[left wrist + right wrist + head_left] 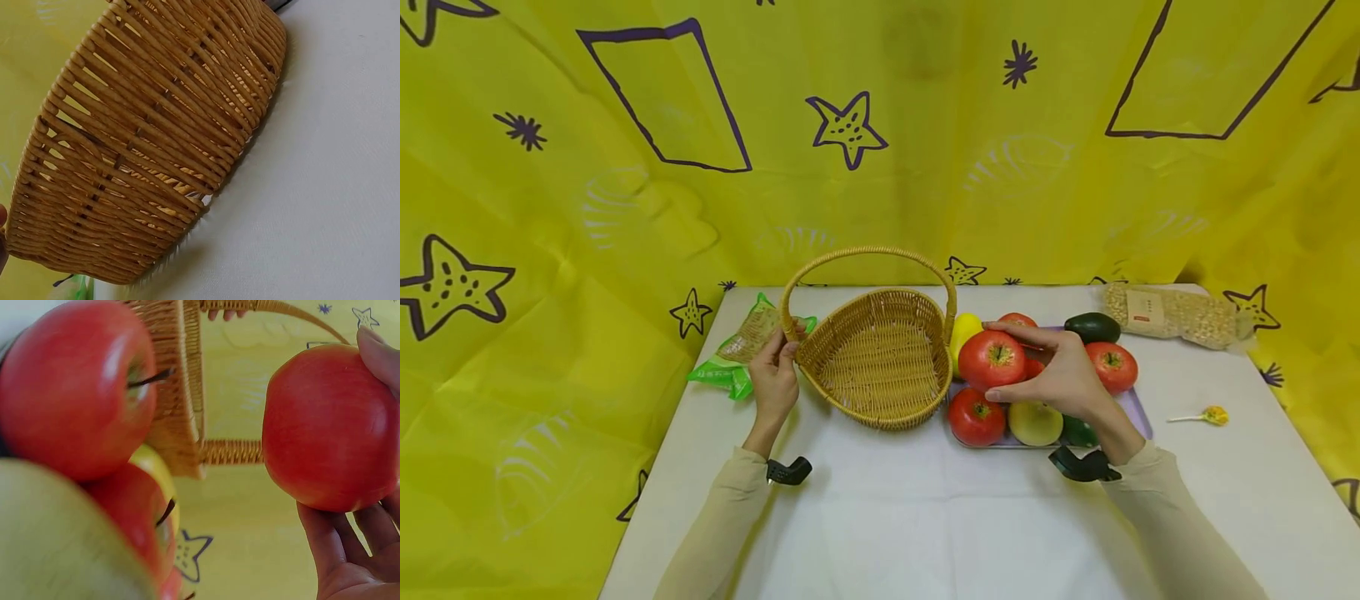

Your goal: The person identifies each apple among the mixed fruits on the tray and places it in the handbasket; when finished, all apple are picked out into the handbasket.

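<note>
A wicker basket (880, 358) with a tall arched handle stands on the table, and no items show inside it. My left hand (775, 379) grips its left rim by the foot of the handle; in the left wrist view the woven side (150, 137) fills most of the picture. My right hand (1063, 371) holds a red apple (992, 360) between thumb and fingers, above a purple tray (1138, 412) of fruit. The right wrist view shows this held apple (331, 428) apart from the other fruit. Another red apple (977, 417) lies at the tray's near left corner.
Also on the tray are a yellow-green round fruit (1035, 422), a yellow fruit (964, 333), a dark green avocado-like fruit (1092, 327) and another apple (1112, 367). A green-edged packet (737, 346) lies left, a grain bag (1180, 315) back right, a lollipop (1213, 415) right.
</note>
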Tool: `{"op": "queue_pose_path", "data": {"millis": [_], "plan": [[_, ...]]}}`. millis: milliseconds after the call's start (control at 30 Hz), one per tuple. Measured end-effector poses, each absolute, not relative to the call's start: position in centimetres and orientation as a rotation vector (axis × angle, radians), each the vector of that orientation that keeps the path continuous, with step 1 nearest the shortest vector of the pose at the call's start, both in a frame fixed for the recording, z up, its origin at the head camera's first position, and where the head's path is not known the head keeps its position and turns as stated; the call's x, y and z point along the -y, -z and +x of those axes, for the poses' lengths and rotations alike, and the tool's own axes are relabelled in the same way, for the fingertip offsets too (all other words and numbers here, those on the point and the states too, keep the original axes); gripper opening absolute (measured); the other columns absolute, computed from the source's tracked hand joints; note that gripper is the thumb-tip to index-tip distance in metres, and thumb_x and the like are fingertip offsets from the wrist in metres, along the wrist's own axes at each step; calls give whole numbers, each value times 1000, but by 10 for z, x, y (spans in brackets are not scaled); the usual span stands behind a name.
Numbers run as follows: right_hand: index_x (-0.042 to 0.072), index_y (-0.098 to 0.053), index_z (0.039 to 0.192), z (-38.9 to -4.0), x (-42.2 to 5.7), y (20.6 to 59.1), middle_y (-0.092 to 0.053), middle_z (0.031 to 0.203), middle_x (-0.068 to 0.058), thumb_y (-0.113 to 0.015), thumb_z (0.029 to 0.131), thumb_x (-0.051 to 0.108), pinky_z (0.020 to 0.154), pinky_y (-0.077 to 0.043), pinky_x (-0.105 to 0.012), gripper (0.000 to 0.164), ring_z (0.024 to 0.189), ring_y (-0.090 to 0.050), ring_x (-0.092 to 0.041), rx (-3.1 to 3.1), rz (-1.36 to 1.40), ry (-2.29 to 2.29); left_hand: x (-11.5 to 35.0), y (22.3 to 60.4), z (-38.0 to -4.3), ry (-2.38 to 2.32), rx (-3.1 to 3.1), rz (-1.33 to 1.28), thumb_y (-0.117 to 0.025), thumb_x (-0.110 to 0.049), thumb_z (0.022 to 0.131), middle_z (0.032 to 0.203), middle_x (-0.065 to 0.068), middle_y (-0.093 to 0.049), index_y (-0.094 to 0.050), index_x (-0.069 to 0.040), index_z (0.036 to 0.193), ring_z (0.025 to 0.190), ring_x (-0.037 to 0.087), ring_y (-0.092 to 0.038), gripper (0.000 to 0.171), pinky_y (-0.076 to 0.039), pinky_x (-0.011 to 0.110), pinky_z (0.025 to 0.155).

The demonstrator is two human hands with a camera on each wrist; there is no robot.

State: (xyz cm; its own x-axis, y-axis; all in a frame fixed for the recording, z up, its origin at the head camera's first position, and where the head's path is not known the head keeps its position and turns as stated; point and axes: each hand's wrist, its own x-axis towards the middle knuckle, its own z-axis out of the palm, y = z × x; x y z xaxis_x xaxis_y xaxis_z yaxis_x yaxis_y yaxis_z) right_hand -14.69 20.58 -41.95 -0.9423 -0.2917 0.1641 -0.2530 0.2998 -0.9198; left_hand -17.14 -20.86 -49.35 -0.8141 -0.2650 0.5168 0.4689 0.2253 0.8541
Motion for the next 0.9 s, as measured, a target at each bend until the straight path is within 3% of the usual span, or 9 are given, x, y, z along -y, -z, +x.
{"op": "queue_pose_path", "data": {"millis": [267,567,733,900], "plan": [[18,-69,144,-155,-177,412,-71,132,-3,-101,69,8,97,-62,-29,82,115,-70,-10,-2407,-583,1805,210,494,-172,1634,1912,-228,-58,6,105,123,35,-71,-60,14,141,112,2,-70,38,-57,16,100],[14,-68,144,-167,-146,406,-72,139,-8,-100,69,8,100,-61,-28,82,121,-71,-13,-2312,-722,1840,211,497,-172,1648,1895,-228,-57,5,105,124,37,-70,-59,13,142,114,1,-70,37,-57,17,101],[18,-68,144,-175,-125,405,-72,139,-4,-100,71,13,103,-61,-33,80,124,-69,-17,-2275,-754,1807,211,496,-172,1649,1884,-236,-57,7,105,122,36,-71,-61,16,139,113,2,-71,35,-58,18,100],[21,-71,140,-184,-103,406,-73,137,-3,-102,67,12,103,-61,-37,80,124,-70,-20,-2256,-762,1811,210,496,-173,1625,1894,-232,-57,11,103,120,37,-71,-63,15,136,113,10,-73,34,-58,16,98]]}}
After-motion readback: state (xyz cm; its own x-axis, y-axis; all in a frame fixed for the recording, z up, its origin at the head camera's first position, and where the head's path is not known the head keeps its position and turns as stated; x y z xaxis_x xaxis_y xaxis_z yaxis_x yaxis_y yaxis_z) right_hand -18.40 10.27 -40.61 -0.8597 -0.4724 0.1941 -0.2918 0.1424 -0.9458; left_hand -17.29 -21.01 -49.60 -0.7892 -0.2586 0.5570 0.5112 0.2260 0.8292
